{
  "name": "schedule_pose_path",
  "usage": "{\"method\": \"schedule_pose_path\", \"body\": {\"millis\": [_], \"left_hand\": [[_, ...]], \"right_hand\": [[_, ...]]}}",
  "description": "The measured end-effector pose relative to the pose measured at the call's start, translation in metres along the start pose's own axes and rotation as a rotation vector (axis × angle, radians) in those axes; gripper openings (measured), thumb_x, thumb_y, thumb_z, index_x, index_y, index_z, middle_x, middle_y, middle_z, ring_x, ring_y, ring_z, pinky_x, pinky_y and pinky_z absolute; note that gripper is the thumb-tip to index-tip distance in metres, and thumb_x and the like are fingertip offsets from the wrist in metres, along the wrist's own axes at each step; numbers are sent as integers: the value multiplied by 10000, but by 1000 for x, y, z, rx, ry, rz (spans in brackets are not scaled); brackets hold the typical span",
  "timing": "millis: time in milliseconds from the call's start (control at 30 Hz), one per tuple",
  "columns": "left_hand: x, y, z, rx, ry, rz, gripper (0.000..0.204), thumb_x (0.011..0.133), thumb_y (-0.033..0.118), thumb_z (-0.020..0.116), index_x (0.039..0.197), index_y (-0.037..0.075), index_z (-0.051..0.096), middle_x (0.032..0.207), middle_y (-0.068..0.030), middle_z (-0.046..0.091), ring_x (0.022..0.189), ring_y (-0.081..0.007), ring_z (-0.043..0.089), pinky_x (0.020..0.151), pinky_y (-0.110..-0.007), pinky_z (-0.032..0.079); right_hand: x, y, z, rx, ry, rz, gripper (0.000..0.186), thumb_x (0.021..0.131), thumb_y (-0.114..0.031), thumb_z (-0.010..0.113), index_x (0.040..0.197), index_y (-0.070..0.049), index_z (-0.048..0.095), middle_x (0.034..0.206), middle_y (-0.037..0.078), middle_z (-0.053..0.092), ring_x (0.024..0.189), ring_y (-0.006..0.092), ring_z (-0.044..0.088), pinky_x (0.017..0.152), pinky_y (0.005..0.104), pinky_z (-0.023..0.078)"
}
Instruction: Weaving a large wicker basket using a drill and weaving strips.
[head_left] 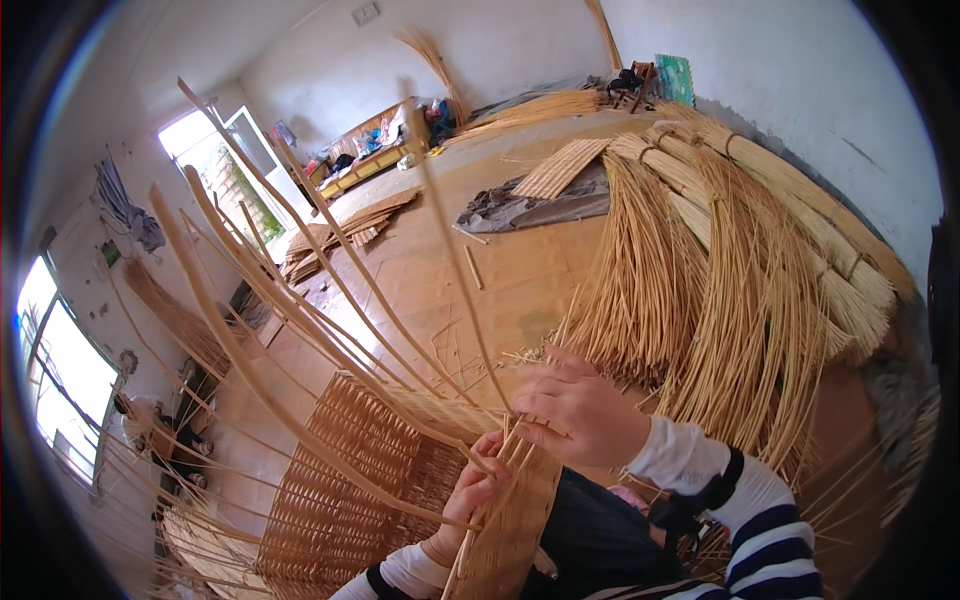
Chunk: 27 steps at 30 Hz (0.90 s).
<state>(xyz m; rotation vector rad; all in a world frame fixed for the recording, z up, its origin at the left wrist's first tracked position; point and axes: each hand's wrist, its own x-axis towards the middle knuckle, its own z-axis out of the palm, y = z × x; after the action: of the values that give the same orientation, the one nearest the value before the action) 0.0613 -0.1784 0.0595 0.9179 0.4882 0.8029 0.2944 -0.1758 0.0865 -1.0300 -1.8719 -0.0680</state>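
A partly woven wicker basket (335, 470) rests against my lap, with long upright stakes (235, 355) rising from its rim. My left hand (468, 492) is closed around thin willow rods at the basket's near edge, where the woven near wall (520, 525) meets the bare stakes. A little above and to the right, my right hand (575, 408) pinches willow rods (506, 440) beside a tall stake (465, 290). Both hands are close together on the same edge. Some fingertips are hidden by the rods.
Large bundles of willow rods (710, 290) lie to the right. Woven panels (560, 168) and a grey cloth (490, 205) lie on the tiled floor ahead. Another person (165, 440) sits at the far left. A cluttered bench (375, 150) stands at the back wall.
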Motion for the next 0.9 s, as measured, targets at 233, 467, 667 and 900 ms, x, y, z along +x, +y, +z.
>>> {"method": "schedule_pose_path", "body": {"millis": [233,467,667,900], "left_hand": [[3,-7,-5,73,-41,-2,200,837,190,527,960,49,599,1420,-65,328,1362,-246,309,1148,-385,209],[10,-18,-16,156,-3,13,250,842,240,517,971,47,611,1425,-63,304,1394,-231,222,1155,-383,169],[7,-8,-10,128,0,11,293,851,291,509,988,49,599,1443,-65,270,1392,-226,202,1154,-379,155],[-2,-6,-18,92,-41,-25,247,866,250,516,995,54,595,1430,-69,294,1346,-219,310,1114,-372,264]], "right_hand": [[-2,3,-12,9,-355,-167,302,939,-370,586,1161,-187,678,1021,77,573,1110,248,534,1139,524,226],[1,20,-7,25,-439,-160,294,934,-382,606,1179,-236,676,1038,45,576,1052,227,530,1088,483,278],[10,19,-7,32,-438,-207,332,964,-417,548,1225,-250,664,1094,32,589,1052,192,528,1030,427,276],[15,12,-6,8,-587,-165,357,963,-435,543,1261,-271,650,1126,26,577,1037,164,516,903,382,271]]}}
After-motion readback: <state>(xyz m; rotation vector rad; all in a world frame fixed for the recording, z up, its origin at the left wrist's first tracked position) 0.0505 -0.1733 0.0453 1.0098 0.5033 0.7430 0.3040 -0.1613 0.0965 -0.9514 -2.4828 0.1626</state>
